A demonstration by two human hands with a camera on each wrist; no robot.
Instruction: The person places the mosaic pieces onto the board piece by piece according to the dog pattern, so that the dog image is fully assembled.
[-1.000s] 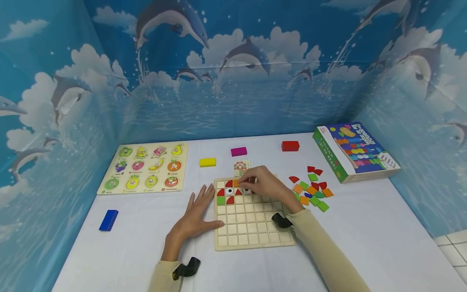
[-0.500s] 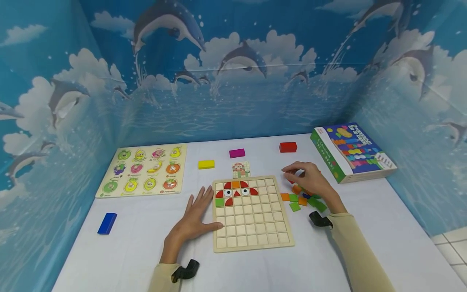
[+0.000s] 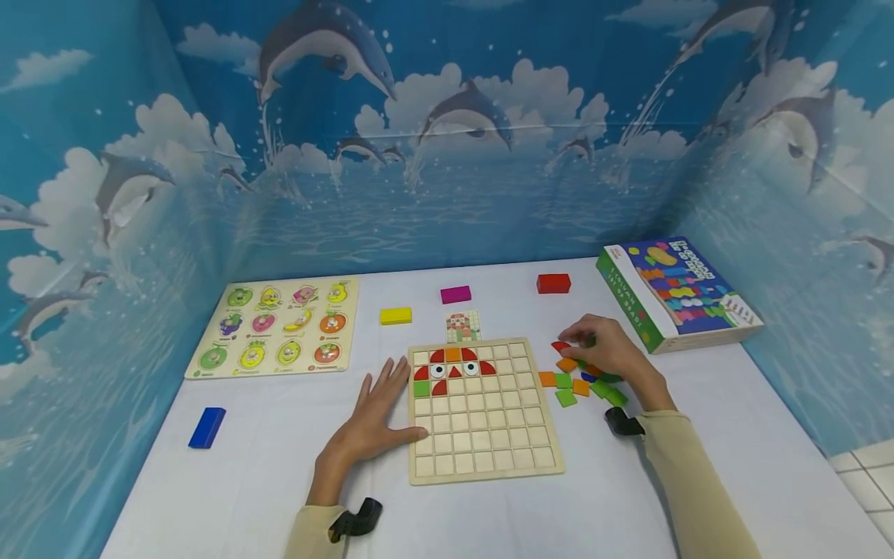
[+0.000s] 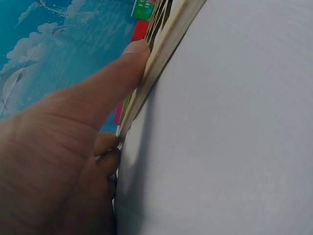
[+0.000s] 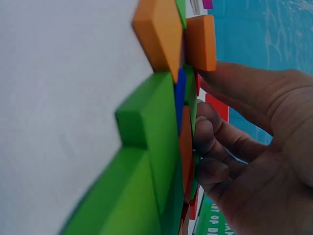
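My left hand lies spread at the left side of the wooden grid board, with the thumb on its edge; the left wrist view shows the thumb against the rim. Red pieces, an orange square, a green square and two eye tiles sit in the upper left cells. My right hand is over the loose pile, its fingertips at a red quarter-round piece. In the right wrist view its thumb and fingers stand apart near the pieces; other pieces are hidden beneath it.
A pattern card lies behind the board. Yellow, magenta, red and blue blocks are spread around. A fruit puzzle board is at the left, a game box at the right.
My right hand has moved from the top of the board rightward to the loose pile, and has come down there. Orange and green squares now lie nearer the board's right edge. My left hand stays put.
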